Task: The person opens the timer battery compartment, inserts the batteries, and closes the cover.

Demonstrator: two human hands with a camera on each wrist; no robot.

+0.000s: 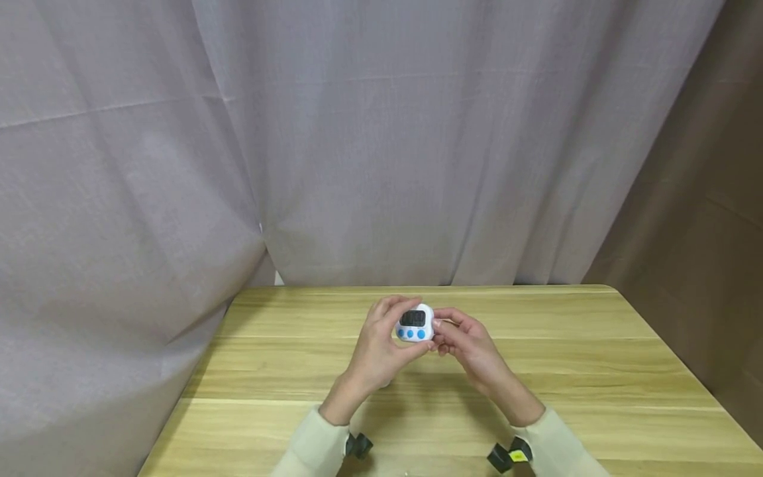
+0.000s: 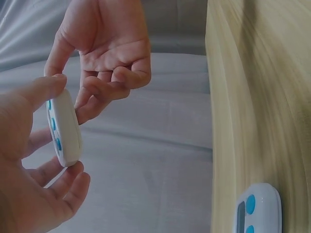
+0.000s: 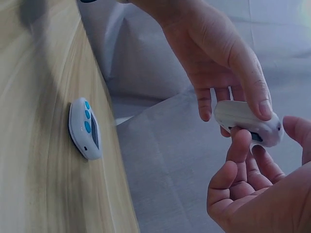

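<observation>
A white digital timer (image 1: 424,311) with a dark screen and blue buttons is held up over the table, its face toward the head camera. My left hand (image 1: 379,339) grips it, thumb at the lower edge and fingers at the upper edge. At its right side is my right hand (image 1: 471,346), thumb and curled fingers around that end. In the right wrist view, a right fingertip (image 3: 240,141) lies against the back of the timer, beside a dark patch. A second, similar white timer (image 3: 83,128) lies on the table below, mostly hidden behind my left wrist in the head view.
The wood-grain table (image 1: 596,371) spreads under both hands, its far edge along a grey curtain (image 1: 381,146). A brown curtain (image 1: 703,218) hangs at the right. Black wrist mounts (image 1: 359,446) sit at both sleeves, low over the tabletop.
</observation>
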